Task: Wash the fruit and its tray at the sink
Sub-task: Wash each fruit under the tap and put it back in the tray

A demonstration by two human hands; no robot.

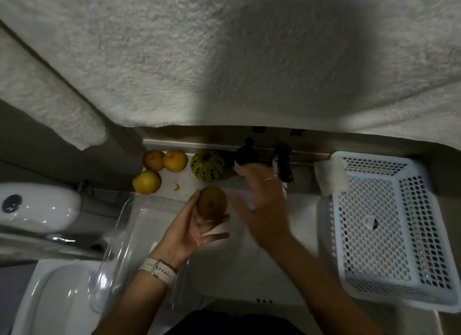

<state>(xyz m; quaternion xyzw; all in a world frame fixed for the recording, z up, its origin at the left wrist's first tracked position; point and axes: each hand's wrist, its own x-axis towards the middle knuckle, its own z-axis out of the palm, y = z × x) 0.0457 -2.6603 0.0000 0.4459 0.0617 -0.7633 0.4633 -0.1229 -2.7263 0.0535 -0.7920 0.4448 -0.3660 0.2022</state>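
My left hand (199,231) cradles a brown round fruit (212,204) on its fingers and thumb, above the white sink (279,279). My right hand (262,205) is blurred, fingers spread and holding nothing, just right of that fruit and below the dark tap (283,163). A clear glass tray (117,249) leans in the sink's left side, under my left forearm. Three yellow fruits (159,171) and a green striped fruit (208,168) lie on the ledge behind the sink.
A white perforated plastic basket (389,237) stands to the right of the sink. A dark bottle (247,153) sits on the ledge beside the tap. A toilet cistern (37,207) is at left. Large pale towels (224,60) hang above.
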